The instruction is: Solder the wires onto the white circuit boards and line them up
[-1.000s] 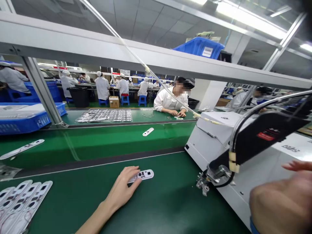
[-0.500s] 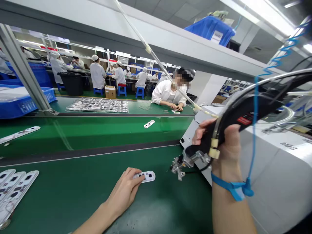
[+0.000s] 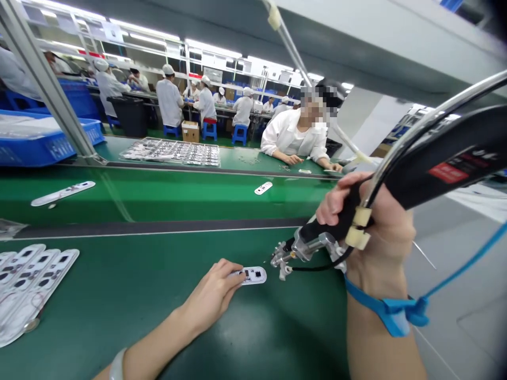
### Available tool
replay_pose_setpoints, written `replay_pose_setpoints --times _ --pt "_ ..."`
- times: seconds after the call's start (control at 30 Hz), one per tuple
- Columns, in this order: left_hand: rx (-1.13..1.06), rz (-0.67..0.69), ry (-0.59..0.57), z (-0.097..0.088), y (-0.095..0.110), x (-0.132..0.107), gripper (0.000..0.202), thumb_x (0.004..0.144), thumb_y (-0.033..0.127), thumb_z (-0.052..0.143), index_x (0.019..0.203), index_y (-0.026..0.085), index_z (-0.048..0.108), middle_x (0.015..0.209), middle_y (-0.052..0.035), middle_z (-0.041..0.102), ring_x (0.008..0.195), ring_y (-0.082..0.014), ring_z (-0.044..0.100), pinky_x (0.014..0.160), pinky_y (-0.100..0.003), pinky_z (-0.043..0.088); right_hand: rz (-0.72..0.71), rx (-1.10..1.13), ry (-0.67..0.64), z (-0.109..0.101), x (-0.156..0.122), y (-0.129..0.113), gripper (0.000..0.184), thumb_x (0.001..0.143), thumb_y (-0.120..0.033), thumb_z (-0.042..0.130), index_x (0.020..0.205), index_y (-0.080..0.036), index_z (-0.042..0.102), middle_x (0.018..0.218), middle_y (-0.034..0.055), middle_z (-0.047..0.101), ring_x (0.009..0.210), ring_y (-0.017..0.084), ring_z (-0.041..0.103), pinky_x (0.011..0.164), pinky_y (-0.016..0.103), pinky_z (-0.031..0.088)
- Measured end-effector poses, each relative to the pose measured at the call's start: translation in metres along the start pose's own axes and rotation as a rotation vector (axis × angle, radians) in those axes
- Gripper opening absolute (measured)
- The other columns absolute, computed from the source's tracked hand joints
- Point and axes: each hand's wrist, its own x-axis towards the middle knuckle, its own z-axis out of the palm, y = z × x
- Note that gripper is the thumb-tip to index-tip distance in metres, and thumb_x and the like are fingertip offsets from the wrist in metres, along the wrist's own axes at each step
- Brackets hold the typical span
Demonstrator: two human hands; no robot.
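My left hand (image 3: 212, 295) lies on the green mat with its fingers pressed on the near end of a small white oblong part (image 3: 253, 275), which has dark openings. My right hand (image 3: 372, 232) is wrapped round the black handle of a powered screwdriver (image 3: 317, 241) that hangs on cables. The tool's metal tip (image 3: 279, 258) hovers just right of and slightly above the white part. A blue strap (image 3: 392, 311) with a coiled cord circles my right wrist.
Several long white parts (image 3: 31, 279) lie at the mat's left edge. Two white parts (image 3: 63, 192) (image 3: 263, 188) ride on the green belt behind. A tray of parts (image 3: 170, 152) and a blue bin (image 3: 39, 142) sit beyond; a person in white (image 3: 297, 140) works opposite.
My right hand came up and took hold of the screwdriver, then brought its tip down and left, close to the white part. My left hand stayed on the part.
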Motion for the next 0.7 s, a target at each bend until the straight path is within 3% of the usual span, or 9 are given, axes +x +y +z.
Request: replay_pose_setpoints --times 0.17,0.7 --pt "0.013 0.004 -0.007 0.0013 -0.0011 -0.0003 0.029 0.098 0.019 0.041 0.112 0.022 0.065 0.114 -0.0091 0.064 0.095 -0.0225 0.057 0.077 -0.038 0.054 0.041 -0.008 -0.018 0.0060 -0.0008 -0.0016 0.014 0.077 -0.031 0.066 0.072 -0.020 0.060 0.048 -0.0025 0.049 0.039 0.012 0.042 0.039 0.028 0.034" --pt "-0.029 0.011 -0.008 0.0008 -0.0007 0.0001 0.029 0.099 0.021 0.039 0.113 0.021 0.065 0.114 -0.0099 0.063 0.095 -0.0222 0.056 0.078 -0.039 0.053 0.040 -0.056 -0.094 0.0095 0.0028 0.0053 0.029 0.069 -0.038 0.076 0.064 -0.019 0.055 0.047 -0.0028 0.051 0.037 0.012 0.045 0.037 0.028 0.037"
